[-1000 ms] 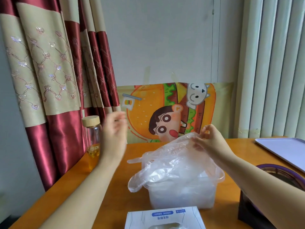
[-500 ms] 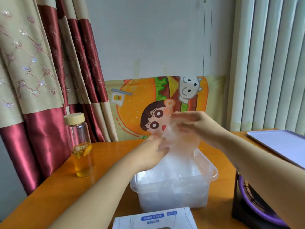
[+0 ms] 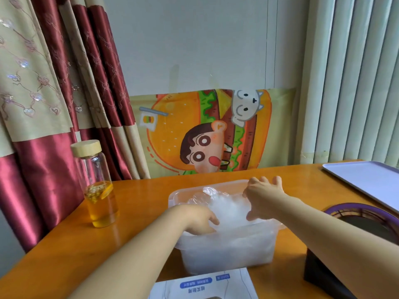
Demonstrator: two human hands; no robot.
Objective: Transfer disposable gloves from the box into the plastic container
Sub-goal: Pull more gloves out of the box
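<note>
Head view: right grip (image 3: 264, 196) spread on crumpled gloves (image 3: 226, 205) in the container (image 3: 216, 255), its long axis left-right; left grip (image 3: 199, 220) unclear.

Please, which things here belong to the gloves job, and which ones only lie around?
Job: gloves, plastic container, glove box, left hand, right hand.
Lying about: glass bottle, white tray, purple-rimmed black object, cartoon poster.

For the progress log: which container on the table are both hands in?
The clear plastic container at centre, heaped with gloves that the left hand and right hand touch. The lidded bottle and glove box stand untouched.
</note>
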